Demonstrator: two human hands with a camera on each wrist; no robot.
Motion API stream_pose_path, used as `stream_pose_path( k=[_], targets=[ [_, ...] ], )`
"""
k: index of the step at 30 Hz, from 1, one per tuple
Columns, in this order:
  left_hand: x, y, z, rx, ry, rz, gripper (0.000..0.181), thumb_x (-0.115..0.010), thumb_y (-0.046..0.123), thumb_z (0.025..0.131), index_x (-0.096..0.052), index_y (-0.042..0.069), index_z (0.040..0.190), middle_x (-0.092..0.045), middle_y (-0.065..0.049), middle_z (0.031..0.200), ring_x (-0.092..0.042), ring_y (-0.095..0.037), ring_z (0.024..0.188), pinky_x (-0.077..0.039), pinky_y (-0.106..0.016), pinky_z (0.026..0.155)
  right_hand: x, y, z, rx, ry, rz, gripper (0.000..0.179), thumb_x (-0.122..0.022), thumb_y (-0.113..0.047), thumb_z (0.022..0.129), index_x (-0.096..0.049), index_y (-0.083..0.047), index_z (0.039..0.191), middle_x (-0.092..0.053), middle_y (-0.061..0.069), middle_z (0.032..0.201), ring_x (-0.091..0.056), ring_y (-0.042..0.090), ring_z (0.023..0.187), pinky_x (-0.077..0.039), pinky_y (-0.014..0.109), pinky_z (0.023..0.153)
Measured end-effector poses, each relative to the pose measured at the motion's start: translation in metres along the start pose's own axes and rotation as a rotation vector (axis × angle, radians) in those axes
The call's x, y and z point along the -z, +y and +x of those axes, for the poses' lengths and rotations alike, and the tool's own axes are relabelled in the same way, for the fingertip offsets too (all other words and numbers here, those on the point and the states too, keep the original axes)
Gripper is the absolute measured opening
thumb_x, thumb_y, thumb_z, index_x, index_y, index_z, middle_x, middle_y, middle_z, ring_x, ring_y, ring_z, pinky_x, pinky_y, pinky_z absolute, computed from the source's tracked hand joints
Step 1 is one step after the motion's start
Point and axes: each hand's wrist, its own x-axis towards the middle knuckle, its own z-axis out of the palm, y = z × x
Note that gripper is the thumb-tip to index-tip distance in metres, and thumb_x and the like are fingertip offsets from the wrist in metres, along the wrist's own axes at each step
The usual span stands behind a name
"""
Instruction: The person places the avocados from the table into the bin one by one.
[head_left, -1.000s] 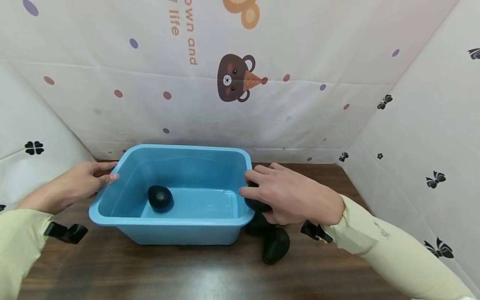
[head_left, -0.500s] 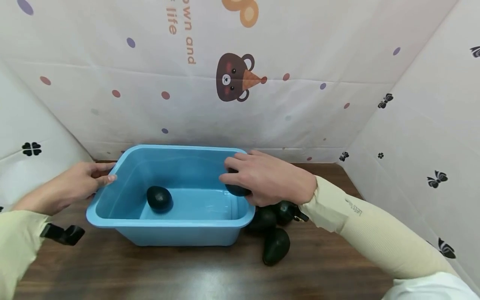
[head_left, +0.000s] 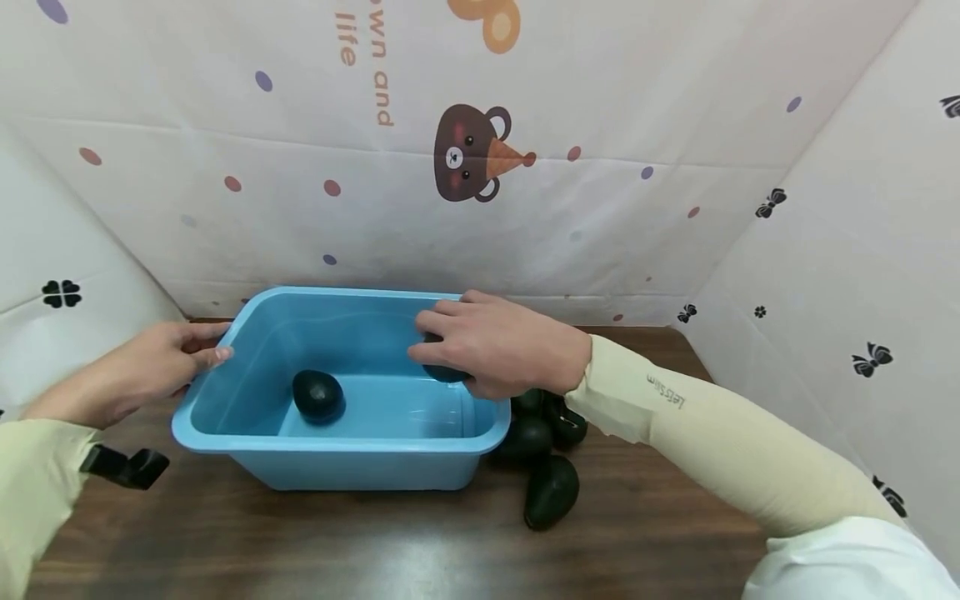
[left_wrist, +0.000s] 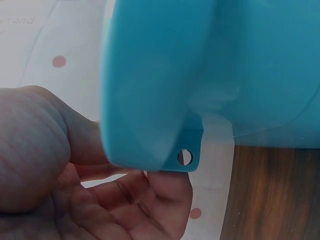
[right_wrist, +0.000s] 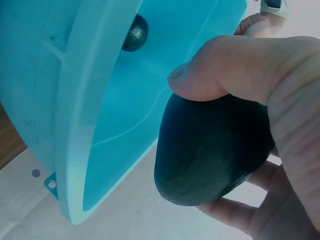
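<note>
My right hand (head_left: pixel 502 343) grips a dark green avocado (right_wrist: pixel 212 150) over the right part of a blue plastic tub (head_left: pixel 360 446). Thumb and fingers wrap its sides in the right wrist view. Inside the tub, toward the left, lies another avocado (head_left: pixel 317 396). The left hand (head_left: pixel 153 367) holds the tub's left rim, thumb on top and fingers at the outer side. The left wrist view shows the fingers curled under the rim, beside a small tab with a hole (left_wrist: pixel 186 157).
Several avocados (head_left: pixel 552 492) lie in a cluster on the brown wooden table (head_left: pixel 315 542), just right of the tub. A white patterned sheet (head_left: pixel 360 225) stands close behind it, with further white sheets (head_left: pixel 840 275) at the sides.
Carrying the avocado, my right hand has moved left from the tub's right rim to over its inside. More of the cluster on the table shows now. The left hand has stayed on the rim.
</note>
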Motion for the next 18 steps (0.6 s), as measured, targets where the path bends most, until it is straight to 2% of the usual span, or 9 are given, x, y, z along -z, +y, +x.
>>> stream_pose_path(
  k=[10,18],
  targets=[
    [0.001,-0.001,0.000,-0.031,0.000,-0.004,0.080,-0.046,0.045,0.100,-0.012,-0.005,0.151,-0.035,-0.044,0.140,-0.059,-0.051,0.107,-0.057,-0.053,0.077,-0.006,0.001,0.026,0.034,0.005,-0.024,0.039,-0.068,-0.031,0.087,-0.056,-0.025,0.124,-0.056,0.001,0.114,-0.050,0.019,0.102,-0.047,0.034,0.078],
    [0.002,0.001,-0.001,-0.015,-0.008,-0.013,0.078,-0.044,0.044,0.101,-0.012,-0.005,0.151,-0.033,-0.043,0.140,-0.056,-0.053,0.111,-0.058,-0.052,0.076,-0.005,0.002,0.047,0.056,-0.028,-0.037,0.037,-0.062,-0.029,0.092,-0.054,-0.025,0.127,-0.055,0.001,0.115,-0.050,0.019,0.104,-0.046,0.034,0.080]
  ],
)
